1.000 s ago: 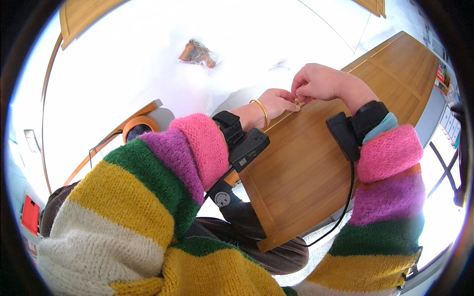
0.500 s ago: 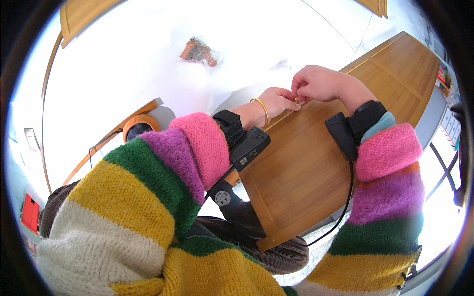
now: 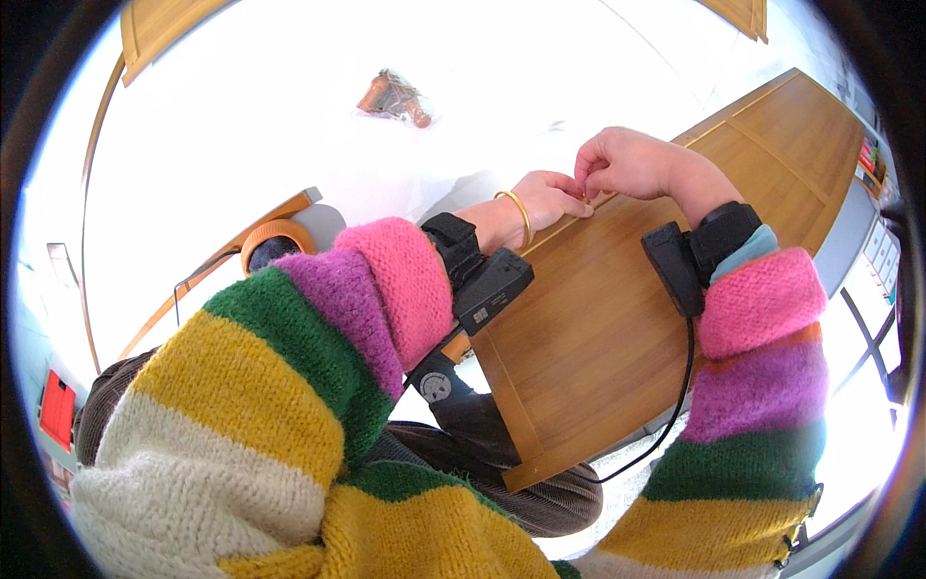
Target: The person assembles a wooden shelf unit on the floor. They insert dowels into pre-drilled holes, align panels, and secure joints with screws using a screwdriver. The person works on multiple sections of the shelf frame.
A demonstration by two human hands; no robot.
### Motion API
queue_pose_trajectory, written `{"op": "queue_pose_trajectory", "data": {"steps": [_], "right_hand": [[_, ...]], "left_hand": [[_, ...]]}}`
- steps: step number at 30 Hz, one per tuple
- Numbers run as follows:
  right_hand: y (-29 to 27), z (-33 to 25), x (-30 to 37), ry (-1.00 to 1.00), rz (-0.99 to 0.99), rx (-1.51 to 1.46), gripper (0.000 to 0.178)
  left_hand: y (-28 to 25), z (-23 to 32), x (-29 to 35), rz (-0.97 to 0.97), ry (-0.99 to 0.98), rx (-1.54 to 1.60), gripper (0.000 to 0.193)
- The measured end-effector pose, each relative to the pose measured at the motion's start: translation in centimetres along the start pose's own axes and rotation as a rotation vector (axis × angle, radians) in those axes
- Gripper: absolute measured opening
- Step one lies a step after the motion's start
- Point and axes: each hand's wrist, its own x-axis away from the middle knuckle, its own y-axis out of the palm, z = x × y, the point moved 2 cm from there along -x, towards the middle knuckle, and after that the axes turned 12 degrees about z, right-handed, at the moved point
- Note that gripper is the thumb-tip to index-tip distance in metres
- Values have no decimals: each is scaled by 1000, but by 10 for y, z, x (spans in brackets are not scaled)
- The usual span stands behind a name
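A long brown wooden panel [image 3: 588,328] with a raised frame slants from above my lap toward the far right. At its far edge my left hand [image 3: 548,201], with a gold bangle at the wrist, is closed, thumb and fingers together against the rim. My right hand [image 3: 629,162] meets it there, thumb and forefinger pinched on a tiny brass-coloured piece [image 3: 585,193]. Fingers hide most of that piece, so I cannot tell its exact kind or how deep it sits in the edge. Both fingertips nearly touch each other.
A clear plastic bag [image 3: 394,99] with orange-brown parts lies on the bright floor beyond. To the left are an orange-rimmed round object [image 3: 277,241] and a red case [image 3: 58,410]. Another wooden panel [image 3: 169,34] stands far left. A black cable [image 3: 683,386] hangs from the right wrist device.
The brass-coloured piece showed more clearly between the fingers before; now the fingers cover more of it. Both hands stay at the same spot on the panel edge, with the view shifted slightly.
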Motion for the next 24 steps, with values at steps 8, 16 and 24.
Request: {"op": "queue_pose_trajectory", "data": {"steps": [8, 16, 24], "right_hand": [[-2, -4, -2, -196, 187, 340, 11], [0, -3, -1, -126, 193, 159, 5], [6, -3, -4, -96, 180, 147, 4]], "left_hand": [[0, 0, 0, 16, 4, 46, 27], [0, 0, -1, 18, 16, -18, 18], [-1, -3, -4, -23, 13, 31, 18]]}}
